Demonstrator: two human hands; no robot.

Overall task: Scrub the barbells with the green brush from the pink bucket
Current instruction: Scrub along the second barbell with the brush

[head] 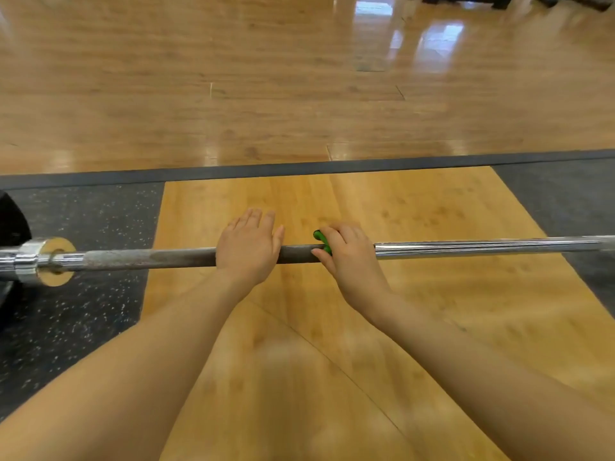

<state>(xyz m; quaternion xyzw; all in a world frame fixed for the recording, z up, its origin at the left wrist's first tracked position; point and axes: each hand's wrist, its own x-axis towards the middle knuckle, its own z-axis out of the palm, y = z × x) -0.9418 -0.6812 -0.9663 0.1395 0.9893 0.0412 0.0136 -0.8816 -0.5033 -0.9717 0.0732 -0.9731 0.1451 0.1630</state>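
A person leans over a barbell (166,257) lying across a wooden lifting platform (399,207), both bare forearms reaching forward. The left hand (248,247) rests flat on the dull grey shaft, fingers straight and draped over the bar, its grip released. Just beside it, the right hand (349,252) has its grip curled around a green brush (322,241), pressing it against the same grey section of shaft; only a sliver of green shows between the fingers. To the right of that hand the bar turns bright chrome. At the left end, a steel collar (40,261) and a black weight plate (11,221) sit over speckled black rubber matting (83,311), with glossy wood floor (266,78) beyond
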